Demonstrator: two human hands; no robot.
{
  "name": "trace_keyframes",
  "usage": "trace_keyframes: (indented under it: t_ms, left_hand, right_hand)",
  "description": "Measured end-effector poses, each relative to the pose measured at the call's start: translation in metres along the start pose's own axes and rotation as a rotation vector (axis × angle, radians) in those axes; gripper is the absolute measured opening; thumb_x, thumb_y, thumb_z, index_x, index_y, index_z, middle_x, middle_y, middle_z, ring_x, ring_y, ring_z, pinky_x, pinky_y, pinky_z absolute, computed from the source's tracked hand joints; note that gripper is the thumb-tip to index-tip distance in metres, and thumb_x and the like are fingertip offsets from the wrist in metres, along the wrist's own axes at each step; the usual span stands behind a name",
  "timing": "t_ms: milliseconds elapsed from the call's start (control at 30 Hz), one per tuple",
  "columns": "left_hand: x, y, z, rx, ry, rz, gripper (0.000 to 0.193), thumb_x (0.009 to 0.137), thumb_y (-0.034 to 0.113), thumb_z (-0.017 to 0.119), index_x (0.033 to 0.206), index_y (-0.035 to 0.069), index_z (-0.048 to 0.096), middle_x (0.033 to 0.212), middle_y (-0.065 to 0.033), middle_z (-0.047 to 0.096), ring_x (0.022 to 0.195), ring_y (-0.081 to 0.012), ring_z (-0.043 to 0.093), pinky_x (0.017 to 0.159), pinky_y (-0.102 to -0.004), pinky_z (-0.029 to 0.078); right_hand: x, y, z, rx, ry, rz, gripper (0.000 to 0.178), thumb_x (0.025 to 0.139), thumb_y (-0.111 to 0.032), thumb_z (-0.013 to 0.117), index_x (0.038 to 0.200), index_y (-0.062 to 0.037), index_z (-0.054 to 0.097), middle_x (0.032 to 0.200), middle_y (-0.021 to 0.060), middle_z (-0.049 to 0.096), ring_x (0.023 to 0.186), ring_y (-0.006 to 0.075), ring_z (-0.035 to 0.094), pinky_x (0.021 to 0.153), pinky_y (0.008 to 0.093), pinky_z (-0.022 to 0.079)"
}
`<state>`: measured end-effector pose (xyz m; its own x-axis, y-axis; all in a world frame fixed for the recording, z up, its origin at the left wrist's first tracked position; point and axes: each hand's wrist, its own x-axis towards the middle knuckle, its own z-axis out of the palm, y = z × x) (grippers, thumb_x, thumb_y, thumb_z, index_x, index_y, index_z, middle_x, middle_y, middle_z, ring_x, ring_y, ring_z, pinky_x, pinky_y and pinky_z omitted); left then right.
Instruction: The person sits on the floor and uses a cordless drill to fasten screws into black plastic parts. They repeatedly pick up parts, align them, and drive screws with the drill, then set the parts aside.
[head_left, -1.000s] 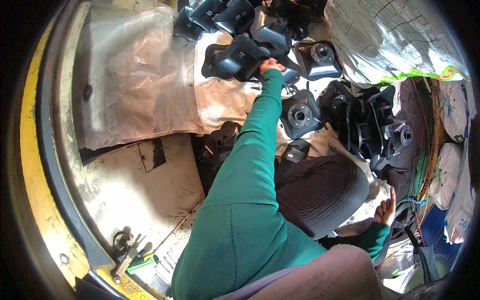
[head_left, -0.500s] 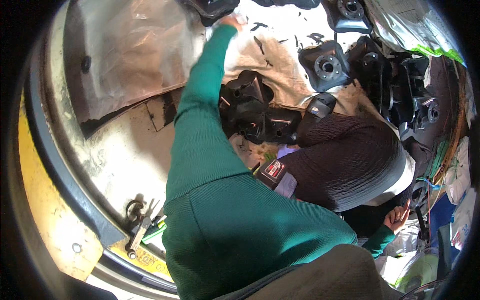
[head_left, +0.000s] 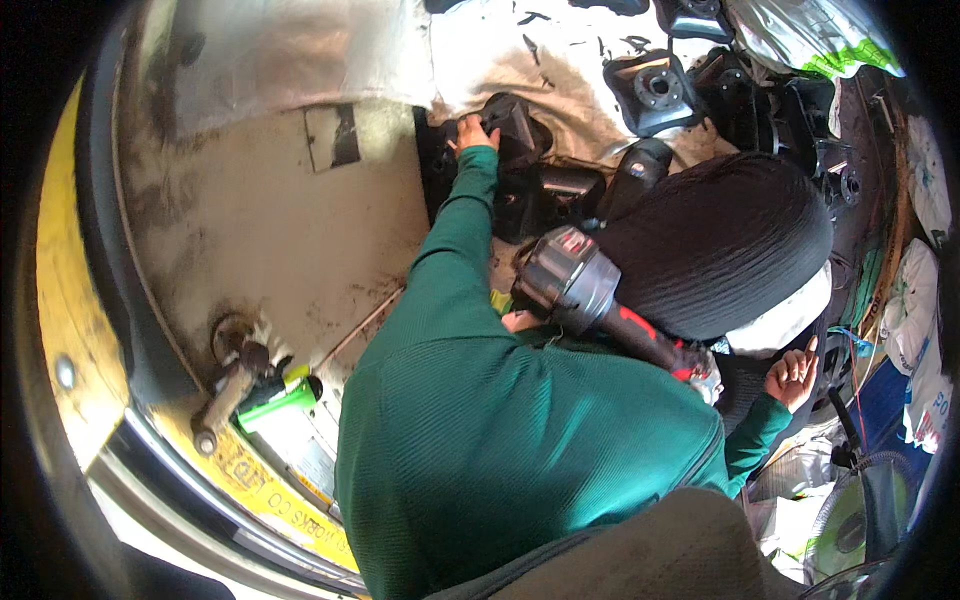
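1. Resting at the upper left of a dark cluster: left hand (head_left: 474,133), arm stretched well out from the body.
2. Nearest part (head_left: 522,130) (black, bulging sides) lies just right of the fingers, touching or nearly so; shadow makes the contact hard to read.
3. Left fingers bent over the dark cluster. Cannot tell whether they pinch anything; the tips get lost against the black.
4. No clear long axis on that part: looks squat, about as broad as long.
5. More parts (head_left: 570,190) packed close, below it and to the right. One flanged piece (head_left: 656,88) sits well apart, farther right, near bare sheet (head_left: 585,95).
6. Right hand (head_left: 790,378) is far off, beyond the leg (head_left: 710,240); fingers loosely spread, one pointing up, nothing seen in them. Left is plainly the nearer hand.
7. Tool (head_left: 568,270) lies between the two hands, beside the leg. Long axis slants from upper left to lower right, blocky end toward the cluster (neither hand on it).
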<state>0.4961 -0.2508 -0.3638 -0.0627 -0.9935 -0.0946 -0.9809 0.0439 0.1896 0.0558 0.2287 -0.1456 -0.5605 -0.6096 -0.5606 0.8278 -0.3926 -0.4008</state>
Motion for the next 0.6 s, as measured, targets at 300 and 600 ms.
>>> trace_keyframes:
  t_ms: [300,600]
  left_hand:
    - [0.031,-0.002,0.014,0.227,-0.471,0.352,0.047,0.076,0.042,0.065,0.103,0.004,0.062,0.103,-0.0169,0.063,0.093,-0.0321,0.061,0.081,-0.0450,0.048]
    - [0.037,0.262,-0.240,-0.837,-0.252,0.600,0.029,0.079,0.027,0.071,0.092,0.004,0.060,0.059,-0.0009,0.056,0.044,-0.0074,0.047,0.041,-0.0225,0.043]
  right_hand:
    - [-0.054,0.019,-0.025,0.132,0.016,-0.158,0.044,0.090,-0.010,0.043,0.131,0.0037,0.035,0.080,0.0002,0.051,0.057,0.0045,0.044,0.035,0.0167,0.030]
    - [-0.071,0.060,-0.037,0.231,0.105,-0.217,0.044,0.085,-0.005,0.055,0.128,-0.0014,0.043,0.110,0.0070,0.059,0.082,0.0066,0.060,0.051,0.0143,0.039]
